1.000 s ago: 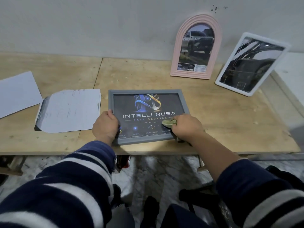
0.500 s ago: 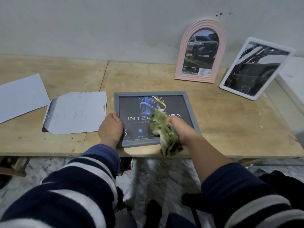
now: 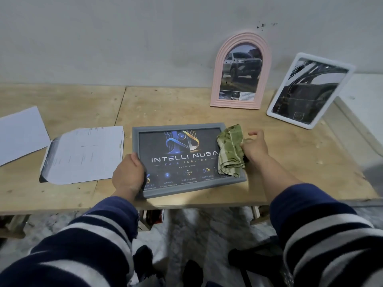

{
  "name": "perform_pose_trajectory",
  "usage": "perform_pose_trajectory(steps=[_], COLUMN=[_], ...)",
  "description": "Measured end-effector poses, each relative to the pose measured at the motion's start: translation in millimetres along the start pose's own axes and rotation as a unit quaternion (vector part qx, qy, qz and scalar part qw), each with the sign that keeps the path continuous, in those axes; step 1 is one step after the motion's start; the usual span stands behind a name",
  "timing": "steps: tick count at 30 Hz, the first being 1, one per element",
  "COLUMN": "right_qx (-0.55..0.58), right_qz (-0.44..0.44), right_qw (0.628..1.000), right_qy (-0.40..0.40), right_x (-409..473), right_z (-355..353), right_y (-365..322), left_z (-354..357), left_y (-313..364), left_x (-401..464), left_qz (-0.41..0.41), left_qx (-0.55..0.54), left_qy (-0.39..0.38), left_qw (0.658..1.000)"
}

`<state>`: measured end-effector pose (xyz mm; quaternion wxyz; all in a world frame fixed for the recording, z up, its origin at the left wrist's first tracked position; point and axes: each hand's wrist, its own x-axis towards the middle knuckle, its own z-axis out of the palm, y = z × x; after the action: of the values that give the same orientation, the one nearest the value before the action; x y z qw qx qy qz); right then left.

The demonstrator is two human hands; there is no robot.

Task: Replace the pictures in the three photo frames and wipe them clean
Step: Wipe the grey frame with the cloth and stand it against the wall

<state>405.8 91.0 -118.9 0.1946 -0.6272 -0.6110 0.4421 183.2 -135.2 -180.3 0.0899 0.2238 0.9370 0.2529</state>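
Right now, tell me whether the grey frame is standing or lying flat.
Lying flat: the grey frame rests face-up on the table, left hand gripping its edge.

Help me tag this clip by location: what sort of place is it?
Probably a makeshift home or workshop corner, not an office: a bare plywood tabletop on rough wooden supports, a plain stained grey wall and a marble-patterned floor beneath.

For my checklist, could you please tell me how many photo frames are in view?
3: the grey frame flat at the table's front, the pink arched frame against the wall, the white frame leaning at right.
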Motion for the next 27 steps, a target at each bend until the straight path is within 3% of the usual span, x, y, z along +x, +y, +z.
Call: perform_pose_trajectory(steps=[4, 8, 12, 15, 17, 20, 27], right_qx=[-0.252, -0.430, -0.329, -0.243, -0.292, -0.378, -0.339], right_qz=[-0.059, -0.105, -0.107, -0.161, -0.198, -0.173, -0.175], right_qw=[0.963, 0.896, 0.936, 0.955, 0.936, 0.903, 0.921], right_qy=[0.071, 0.037, 0.063, 0.063, -0.010, -0.105, -0.077], right_x=[-11, -31, -21, 7, 26, 42, 9], right_z=[11, 36, 37, 30, 32, 37, 20], right_y=[-7, -1, 5, -14, -27, -26, 18], left_z=[0, 0, 1, 4, 5, 8, 6], left_y=[0, 2, 1, 0, -2, -3, 1], left_x=[0, -2, 0, 1, 3, 6, 4], left_qz=[0.007, 0.012, 0.005, 0.004, -0.001, -0.016, -0.029], left_qx=[0.013, 0.019, 0.018, 0.016, 0.018, 0.016, 0.000], left_qy=[0.002, 0.002, 0.003, 0.007, 0.004, 0.005, 0.020], left_qw=[1.000, 1.000, 1.000, 1.000, 1.000, 1.000, 0.999])
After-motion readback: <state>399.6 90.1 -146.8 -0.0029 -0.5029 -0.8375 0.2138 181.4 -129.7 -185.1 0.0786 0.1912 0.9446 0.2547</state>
